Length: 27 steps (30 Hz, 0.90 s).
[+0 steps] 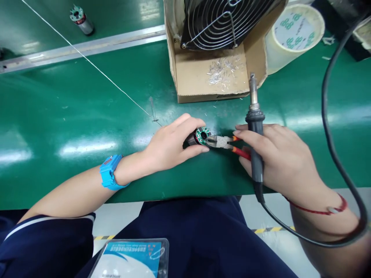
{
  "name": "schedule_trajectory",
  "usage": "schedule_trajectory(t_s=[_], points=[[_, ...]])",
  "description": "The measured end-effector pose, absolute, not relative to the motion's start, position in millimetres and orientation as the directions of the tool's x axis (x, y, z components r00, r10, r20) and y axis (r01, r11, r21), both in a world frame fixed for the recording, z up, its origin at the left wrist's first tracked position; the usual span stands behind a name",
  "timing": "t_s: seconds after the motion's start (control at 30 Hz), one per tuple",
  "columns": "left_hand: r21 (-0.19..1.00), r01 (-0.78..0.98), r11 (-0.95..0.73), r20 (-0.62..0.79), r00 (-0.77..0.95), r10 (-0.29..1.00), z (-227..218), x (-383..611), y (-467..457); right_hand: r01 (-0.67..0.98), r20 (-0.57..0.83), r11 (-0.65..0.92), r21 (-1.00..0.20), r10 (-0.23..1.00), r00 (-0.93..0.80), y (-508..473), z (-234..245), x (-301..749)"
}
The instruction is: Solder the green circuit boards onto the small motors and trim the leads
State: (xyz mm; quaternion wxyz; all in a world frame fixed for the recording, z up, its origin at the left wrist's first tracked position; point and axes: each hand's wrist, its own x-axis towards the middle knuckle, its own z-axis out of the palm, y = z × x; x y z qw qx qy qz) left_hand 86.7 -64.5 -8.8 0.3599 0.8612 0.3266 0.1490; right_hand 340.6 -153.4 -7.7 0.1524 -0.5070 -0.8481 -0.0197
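The left hand [171, 146], half closed, pinches the cylinder [197, 137], presumably steadying it against pliers [222, 141] in the curled right hand [282, 160], a soldering iron [256, 148] lodged there too.

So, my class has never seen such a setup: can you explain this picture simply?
No machine here: a person's bare left hand is one grip, the right hand the other. The picture comes from a camera worn on the head, looking forward and down. The left grip holds a dark cylinder topped by a green circuit board. The right grip holds pliers, their tips at the board; a soldering iron lies across that hand. On the green table is a cardboard box with a fan and shiny bits; beyond a metal rail, another cylinder.
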Motion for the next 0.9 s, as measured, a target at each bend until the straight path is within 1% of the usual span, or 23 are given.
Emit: schedule_trajectory(t_s=[0.07,0.13,0.2,0.27,0.33,0.4,0.47,0.5,0.57,0.63,0.67,0.73,0.77,0.8,0.9], points=[[0.685,0.47,-0.556,0.032,0.743,0.668,-9.3,86.3,-65.2,0.882,0.242,0.461,-0.1,0.871,-0.427,-152.6,-3.6,340.0],[0.668,0.471,-0.576,0.05,0.744,0.667,-9.7,86.4,-65.5,0.886,0.236,0.46,-0.065,0.869,-0.434,-153.3,-0.1,338.7],[0.67,0.463,-0.58,0.067,0.741,0.669,-9.3,87.1,-65.3,0.88,0.27,0.474,-0.033,0.852,-0.449,-154.6,2.0,336.5],[0.687,0.449,-0.571,0.085,0.731,0.677,-7.1,87.7,-64.4,0.891,0.314,0.454,0.001,0.846,-0.432,-154.5,2.0,333.7],[0.711,0.419,-0.565,0.133,0.709,0.693,-3.0,86.8,-61.1,0.934,0.34,0.356,0.02,0.876,-0.341,-150.6,0.0,330.9],[0.715,0.378,-0.588,0.239,0.659,0.713,1.1,82.6,-51.8,0.983,0.348,0.182,0.014,0.921,-0.175,-142.0,-3.3,328.6],[0.688,0.373,-0.623,0.377,0.55,0.746,2.4,74.3,-31.9,0.999,0.298,0.007,-0.034,0.955,0.003,-130.5,-6.5,327.4],[0.674,0.39,-0.628,0.433,0.48,0.763,1.4,69.2,-17.1,0.996,0.257,-0.055,-0.063,0.964,0.07,-124.7,-7.7,327.2],[0.667,0.443,-0.599,0.499,0.332,0.801,-3.9,58.7,21.7,0.989,0.174,-0.102,-0.109,0.977,0.12,-115.0,-9.5,327.7],[0.697,0.512,-0.502,0.452,0.23,0.862,-11.9,50.8,68.0,0.987,0.168,-0.078,-0.137,0.981,0.101,-109.2,-11.0,329.7],[0.703,0.56,-0.438,0.42,0.17,0.891,-15.9,48.4,91.4,0.987,0.2,-0.059,-0.15,0.976,0.089,-107.6,-12.0,331.3],[0.674,0.699,-0.237,0.303,0.031,0.953,-22.4,46.8,133.3,0.98,0.301,-0.02,-0.198,0.95,0.081,-106.1,-15.3,336.0],[0.642,0.752,-0.149,0.242,-0.014,0.97,-24.6,47.4,150.5,0.971,0.354,-0.004,-0.238,0.931,0.09,-105.8,-17.6,338.9],[0.617,0.781,-0.093,0.22,-0.058,0.974,-26.3,48.4,164.6,0.958,0.4,0.01,-0.288,0.91,0.111,-105.7,-20.4,341.9],[0.562,0.827,-0.019,0.203,-0.115,0.972,-29.4,51.8,190.3,0.895,0.472,0.024,-0.445,0.856,0.211,-105.8,-29.7,350.6]])
